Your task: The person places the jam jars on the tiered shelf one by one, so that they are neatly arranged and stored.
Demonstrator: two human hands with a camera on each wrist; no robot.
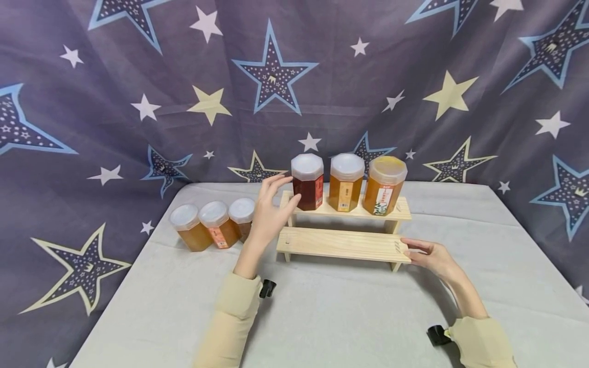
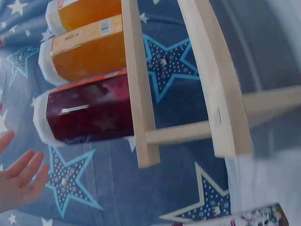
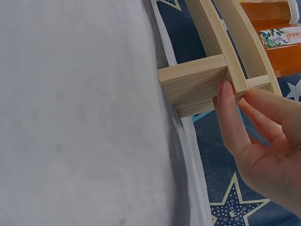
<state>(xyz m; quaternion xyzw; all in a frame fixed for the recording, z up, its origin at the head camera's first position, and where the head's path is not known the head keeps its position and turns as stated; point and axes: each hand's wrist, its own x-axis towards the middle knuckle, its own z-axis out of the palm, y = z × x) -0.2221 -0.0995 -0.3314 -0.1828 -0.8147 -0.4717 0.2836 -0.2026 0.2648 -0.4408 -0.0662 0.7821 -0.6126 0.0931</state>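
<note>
A two-step wooden rack (image 1: 340, 243) stands on the cloth-covered table. Its upper step carries a dark red jar (image 1: 308, 186), an amber jar (image 1: 345, 184) and an amber jar with a white label (image 1: 384, 186). My left hand (image 1: 271, 212) is beside the dark red jar, fingers spread; the left wrist view shows a gap between the fingers (image 2: 28, 172) and that jar (image 2: 89, 110). At the rack's right end my right hand (image 1: 434, 261) pinches the lower step's edge between thumb and fingers, as the right wrist view shows with the hand (image 3: 268, 136).
Left of the rack stand an amber jar (image 1: 192, 230), a jar with a red label (image 1: 220, 226) and a darker jar (image 1: 242, 214), partly behind my left hand. A star-patterned curtain (image 1: 331, 117) hangs behind the table (image 1: 349, 317).
</note>
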